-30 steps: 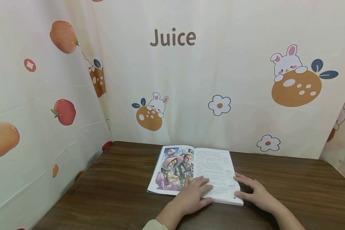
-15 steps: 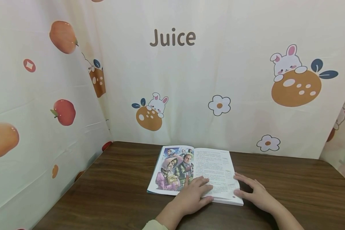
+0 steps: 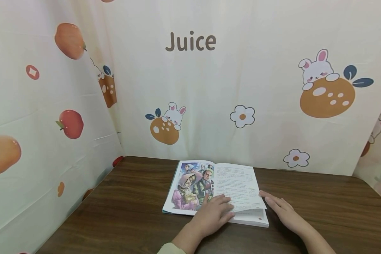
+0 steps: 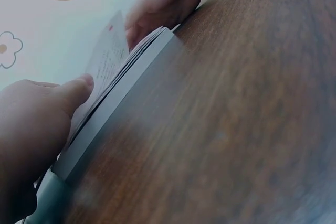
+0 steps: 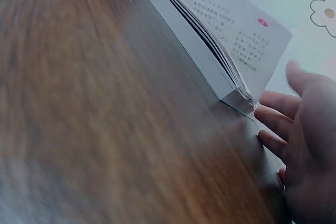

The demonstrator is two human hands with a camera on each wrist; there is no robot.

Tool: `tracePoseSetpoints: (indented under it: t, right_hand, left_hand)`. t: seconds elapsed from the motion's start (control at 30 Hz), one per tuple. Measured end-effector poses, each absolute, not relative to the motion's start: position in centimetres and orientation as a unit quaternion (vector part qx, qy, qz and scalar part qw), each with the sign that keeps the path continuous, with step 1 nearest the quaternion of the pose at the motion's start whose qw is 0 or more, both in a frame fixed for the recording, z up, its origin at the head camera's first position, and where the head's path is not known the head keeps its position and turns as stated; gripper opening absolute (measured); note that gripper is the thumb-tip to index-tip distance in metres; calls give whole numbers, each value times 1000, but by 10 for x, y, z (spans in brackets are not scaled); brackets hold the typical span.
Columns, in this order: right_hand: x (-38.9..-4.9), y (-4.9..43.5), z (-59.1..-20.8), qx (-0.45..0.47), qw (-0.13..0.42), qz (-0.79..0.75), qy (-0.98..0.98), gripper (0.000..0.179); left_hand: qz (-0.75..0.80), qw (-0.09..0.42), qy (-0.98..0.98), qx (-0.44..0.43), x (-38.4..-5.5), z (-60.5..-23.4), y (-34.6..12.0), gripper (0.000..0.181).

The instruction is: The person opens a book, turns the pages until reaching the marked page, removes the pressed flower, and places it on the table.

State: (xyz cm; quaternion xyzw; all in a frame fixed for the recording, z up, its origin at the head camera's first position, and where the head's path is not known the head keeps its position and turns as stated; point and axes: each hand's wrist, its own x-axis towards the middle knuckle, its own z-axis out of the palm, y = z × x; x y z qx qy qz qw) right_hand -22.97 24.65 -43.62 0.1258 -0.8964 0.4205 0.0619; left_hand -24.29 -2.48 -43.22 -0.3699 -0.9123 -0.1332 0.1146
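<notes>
An open book [image 3: 222,183] lies on the wooden table, with a coloured picture of several figures on its left page and printed text on the right. My left hand [image 3: 211,215] rests on the lower middle of the book, fingers spread over the text page. At the book's right edge is my right hand [image 3: 285,213], its fingers extended beside the pages. A text page [image 5: 262,51] stands lifted at its lower right corner, showing the sheet beneath. In the right wrist view, the right thumb [image 5: 295,74] is apart from the fingers, near that raised page.
The dark wooden table [image 3: 120,211] extends to both sides of the book. Behind it hangs a pale curtain [image 3: 203,88] printed with rabbits, fruit, flowers and the word "Juice". Another printed curtain [image 3: 28,106] hangs on the left.
The lower right corner of the text page has risen from the book, uncovering the sheet beneath. My right thumb has moved up towards its fingers; the left hand has barely moved.
</notes>
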Motion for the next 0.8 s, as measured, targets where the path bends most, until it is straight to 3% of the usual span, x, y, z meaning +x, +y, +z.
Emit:
tracePoseSetpoints:
  t: [0.4,0.63,0.8]
  right_hand:
    - [-229,247,-438,126,62,402,-905,43]
    - [-229,248,-439,111,49,374,-920,54]
    - [-229,247,-438,107,47,375,-920,62]
  left_hand:
    - [-141,187,-899,-370,-244,-432,-26,28]
    - [-110,284,-865,-399,-247,-434,-27,24]
    - [-110,322,-846,-411,-247,-434,-27,36]
